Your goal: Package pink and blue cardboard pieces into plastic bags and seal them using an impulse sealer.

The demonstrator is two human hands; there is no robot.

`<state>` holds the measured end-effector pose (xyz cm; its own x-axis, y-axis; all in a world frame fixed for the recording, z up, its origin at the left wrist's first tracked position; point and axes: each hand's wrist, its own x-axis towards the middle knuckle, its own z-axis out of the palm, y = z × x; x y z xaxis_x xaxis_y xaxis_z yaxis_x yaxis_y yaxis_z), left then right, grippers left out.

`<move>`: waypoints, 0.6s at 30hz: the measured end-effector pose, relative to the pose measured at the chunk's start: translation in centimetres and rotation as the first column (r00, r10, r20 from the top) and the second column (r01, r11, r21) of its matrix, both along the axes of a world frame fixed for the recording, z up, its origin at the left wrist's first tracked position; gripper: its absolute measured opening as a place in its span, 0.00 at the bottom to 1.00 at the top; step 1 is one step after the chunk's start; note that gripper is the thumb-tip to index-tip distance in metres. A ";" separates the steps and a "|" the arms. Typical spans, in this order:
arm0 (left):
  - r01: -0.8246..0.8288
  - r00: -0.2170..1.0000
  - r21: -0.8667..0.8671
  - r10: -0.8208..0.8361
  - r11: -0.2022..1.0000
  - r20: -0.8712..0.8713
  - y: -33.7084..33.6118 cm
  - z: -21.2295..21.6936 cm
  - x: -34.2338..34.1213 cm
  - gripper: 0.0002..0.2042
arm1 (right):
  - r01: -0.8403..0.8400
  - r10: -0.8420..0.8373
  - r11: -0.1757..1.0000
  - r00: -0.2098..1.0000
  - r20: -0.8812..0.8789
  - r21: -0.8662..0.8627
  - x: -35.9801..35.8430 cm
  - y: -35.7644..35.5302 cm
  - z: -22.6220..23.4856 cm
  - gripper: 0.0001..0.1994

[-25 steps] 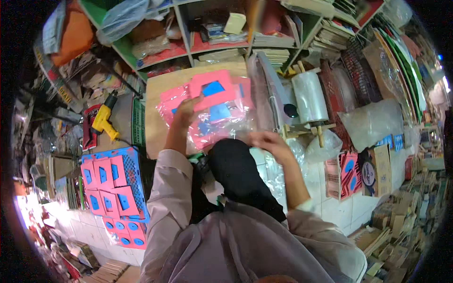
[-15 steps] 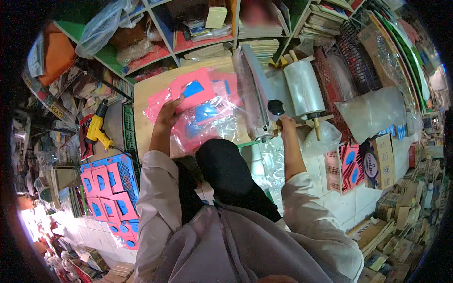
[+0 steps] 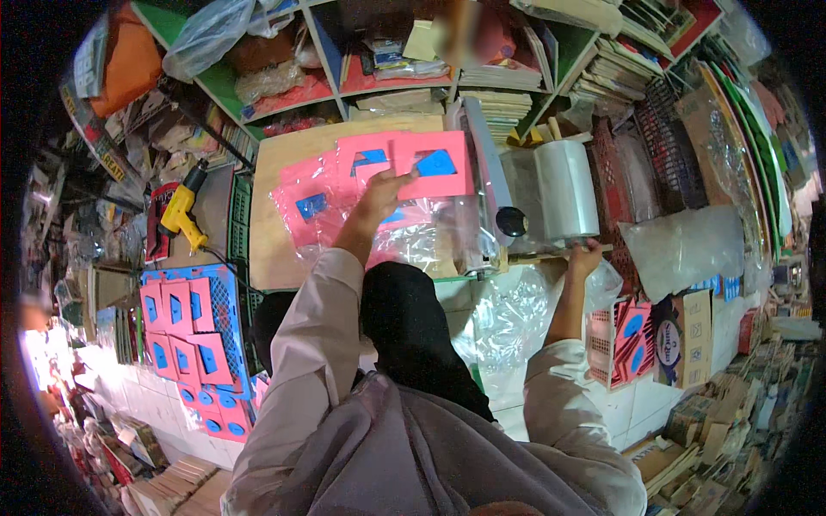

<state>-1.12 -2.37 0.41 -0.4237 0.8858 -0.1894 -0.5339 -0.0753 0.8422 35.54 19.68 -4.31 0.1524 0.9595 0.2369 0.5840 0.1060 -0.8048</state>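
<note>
Our fingers (image 3: 397, 178) of the left hand (image 3: 379, 196) pinch the lower edge of a flat pink cardboard packet with a blue window (image 3: 430, 163), held up over the pale wooden bench (image 3: 275, 181); the fingers of our right hand (image 3: 585, 256) are curled closed around the end of the thin bar under the roll of clear plastic film (image 3: 565, 191). Going by size, we see the green and red wall shelves (image 3: 344, 82) stuffed with papers across the top, then the bench, where more pink packets lie in a clear plastic bag (image 3: 413, 236) just below the lifted one. To our left a blue plastic crate (image 3: 225, 301) carries rows of the same pink packets. The film roll stands right of the bench, and a yellow heat gun (image 3: 182, 211) lies left of it.
</note>
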 end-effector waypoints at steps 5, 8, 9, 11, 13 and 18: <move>-0.003 0.999 -0.338 0.019 0.941 0.044 1.9 0.9 0.5 0.17 | -0.621 0.654 0.756 0.708 -0.267 0.207 -9.0 -3.2 4.4 0.15; -0.012 0.999 -0.359 0.029 0.933 0.041 2.1 0.8 0.3 0.18 | -0.740 0.710 0.530 0.654 0.262 0.413 -15.0 -5.2 5.0 0.15; -0.026 0.998 -0.367 0.044 0.930 0.041 2.1 0.6 0.3 0.19 | -0.773 0.694 0.477 0.623 0.361 0.418 -15.8 -5.9 4.9 0.15; -0.027 0.997 -0.345 0.049 0.938 0.054 2.1 0.4 0.2 0.18 | -0.805 0.691 0.449 0.588 0.420 0.388 -16.4 -6.8 4.4 0.15; -0.009 0.988 -0.261 0.050 0.965 0.149 2.1 0.1 0.3 0.18 | -0.824 0.691 0.434 0.564 0.452 0.365 -16.4 -7.1 3.9 0.16; 0.007 0.989 -0.079 0.005 0.997 0.151 1.7 -0.6 1.1 0.20 | -0.845 0.692 0.408 0.533 0.487 0.347 -16.3 -7.2 3.5 0.17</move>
